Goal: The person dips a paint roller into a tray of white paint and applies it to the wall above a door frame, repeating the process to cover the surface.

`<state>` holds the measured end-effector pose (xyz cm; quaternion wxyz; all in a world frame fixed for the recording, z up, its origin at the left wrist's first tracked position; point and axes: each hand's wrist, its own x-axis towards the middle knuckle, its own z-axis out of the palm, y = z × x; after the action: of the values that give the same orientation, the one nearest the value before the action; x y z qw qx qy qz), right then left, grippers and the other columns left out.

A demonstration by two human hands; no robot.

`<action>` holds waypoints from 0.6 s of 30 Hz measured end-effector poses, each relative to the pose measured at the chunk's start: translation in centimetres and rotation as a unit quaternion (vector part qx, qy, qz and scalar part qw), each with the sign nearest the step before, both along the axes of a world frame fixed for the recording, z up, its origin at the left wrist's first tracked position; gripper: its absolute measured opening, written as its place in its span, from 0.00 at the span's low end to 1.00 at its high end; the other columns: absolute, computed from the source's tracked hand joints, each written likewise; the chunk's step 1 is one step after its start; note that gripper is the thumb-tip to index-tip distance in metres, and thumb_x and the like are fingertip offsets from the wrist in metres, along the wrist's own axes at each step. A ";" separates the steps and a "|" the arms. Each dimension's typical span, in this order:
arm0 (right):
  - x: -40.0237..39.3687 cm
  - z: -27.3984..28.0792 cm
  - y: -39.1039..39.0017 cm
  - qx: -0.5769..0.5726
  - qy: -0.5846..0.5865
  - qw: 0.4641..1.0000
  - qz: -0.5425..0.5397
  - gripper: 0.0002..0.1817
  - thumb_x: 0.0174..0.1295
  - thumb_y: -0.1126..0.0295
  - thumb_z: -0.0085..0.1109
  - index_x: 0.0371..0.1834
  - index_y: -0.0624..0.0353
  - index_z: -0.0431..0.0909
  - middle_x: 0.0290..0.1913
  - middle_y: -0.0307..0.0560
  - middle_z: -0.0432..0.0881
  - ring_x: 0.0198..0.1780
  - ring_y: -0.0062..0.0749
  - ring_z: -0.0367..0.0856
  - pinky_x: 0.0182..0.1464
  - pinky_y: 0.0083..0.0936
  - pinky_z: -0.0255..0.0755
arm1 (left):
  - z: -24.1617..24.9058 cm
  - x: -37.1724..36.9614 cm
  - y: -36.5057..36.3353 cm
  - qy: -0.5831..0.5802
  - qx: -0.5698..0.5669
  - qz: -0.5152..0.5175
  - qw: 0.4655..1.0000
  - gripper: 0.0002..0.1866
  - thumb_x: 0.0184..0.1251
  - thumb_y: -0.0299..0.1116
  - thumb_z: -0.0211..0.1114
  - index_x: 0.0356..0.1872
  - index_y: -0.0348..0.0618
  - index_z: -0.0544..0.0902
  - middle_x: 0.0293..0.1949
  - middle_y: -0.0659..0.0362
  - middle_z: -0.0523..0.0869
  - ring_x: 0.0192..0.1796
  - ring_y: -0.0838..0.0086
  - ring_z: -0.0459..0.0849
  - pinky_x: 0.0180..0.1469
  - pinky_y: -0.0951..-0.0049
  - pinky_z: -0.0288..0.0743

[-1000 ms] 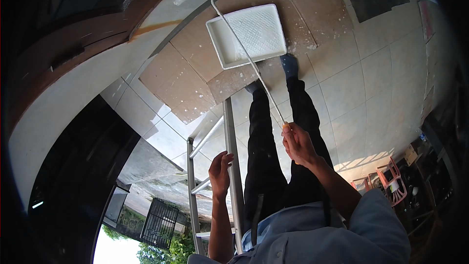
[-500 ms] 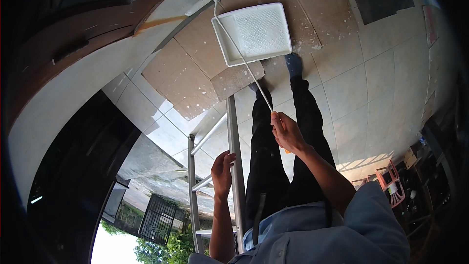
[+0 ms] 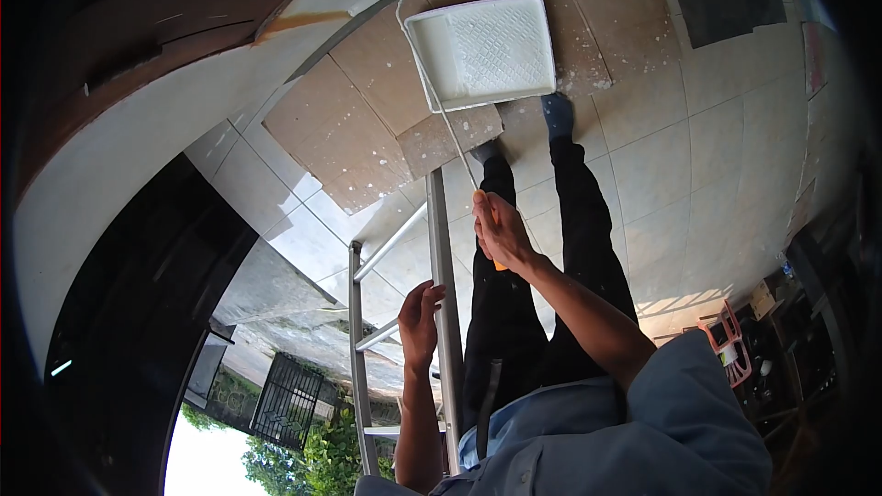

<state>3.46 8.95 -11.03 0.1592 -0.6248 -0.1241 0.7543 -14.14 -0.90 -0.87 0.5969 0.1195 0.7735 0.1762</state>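
Note:
My right hand [image 3: 503, 231] is closed round the orange handle of a paint roller [image 3: 450, 124]. The roller's long thin rod passes over the left edge of the paint tray, and its white head [image 3: 375, 0] is against the foot of the pale wall. White paint coats the paint tray [image 3: 551, 55], which has a ribbed slope and lies on brown cardboard. My left hand [image 3: 419, 323] is beside the metal ladder [image 3: 437, 248], its fingers loosely bent and the fingertips at the near rail. I see no object inside that hand.
Paint-spotted cardboard [image 3: 340, 133] covers part of the tiled floor [image 3: 648, 165]. My feet stand just below the tray. A dark doorway [image 3: 138, 285] opens at left, with a black metal grille [image 3: 287, 400] outside. A pink chair [image 3: 730, 344] is at right.
My right hand has moved left and slightly up, bringing the roller handle with it and swinging the rod more upright. The roller head has shifted slightly up along the wall's base. My left hand stays by the ladder.

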 end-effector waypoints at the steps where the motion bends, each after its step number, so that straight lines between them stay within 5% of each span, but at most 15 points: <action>1: 0.2 1.5 0.0 -0.023 0.020 0.999 -0.009 0.25 0.76 0.47 0.44 0.35 0.61 0.70 0.21 0.35 0.64 0.22 0.21 0.69 0.27 0.23 0.68 | 0.0 -0.1 -0.2 -0.001 -0.005 0.001 1.000 0.18 0.78 0.38 0.56 0.56 0.33 0.78 0.47 0.51 0.88 0.49 0.71 0.86 0.52 0.70 0.78; 8: 0.1 -1.3 -1.2 0.045 -0.058 0.995 0.066 0.27 0.76 0.46 0.42 0.38 0.64 0.71 0.24 0.43 0.72 0.27 0.26 0.72 0.34 0.26 0.68 | -0.2 -0.6 -0.1 -0.003 -0.008 0.004 1.000 0.18 0.78 0.39 0.57 0.57 0.33 0.78 0.47 0.51 0.88 0.49 0.72 0.85 0.52 0.70 0.78; 11: -0.6 -5.1 0.6 0.032 -0.046 0.998 0.041 0.26 0.75 0.46 0.43 0.36 0.61 0.70 0.20 0.41 0.71 0.21 0.26 0.72 0.25 0.25 0.67 | 0.0 -0.9 -0.4 0.004 -0.013 0.009 1.000 0.19 0.78 0.39 0.57 0.57 0.33 0.78 0.47 0.51 0.88 0.49 0.71 0.85 0.52 0.70 0.78; 18: -0.6 -2.2 -0.1 0.025 -0.003 1.000 -0.008 0.27 0.73 0.40 0.43 0.33 0.55 0.65 0.18 0.34 0.64 0.12 0.16 0.62 0.13 0.18 0.61 | -0.2 -1.5 -1.7 -0.001 -0.031 -0.006 1.000 0.20 0.77 0.40 0.55 0.58 0.32 0.77 0.49 0.49 0.86 0.51 0.68 0.85 0.54 0.67 0.77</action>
<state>2.90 8.84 -13.27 0.1805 -0.6236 -0.1377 0.7480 -15.65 -2.59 -1.03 0.6023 0.1053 0.7772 0.1488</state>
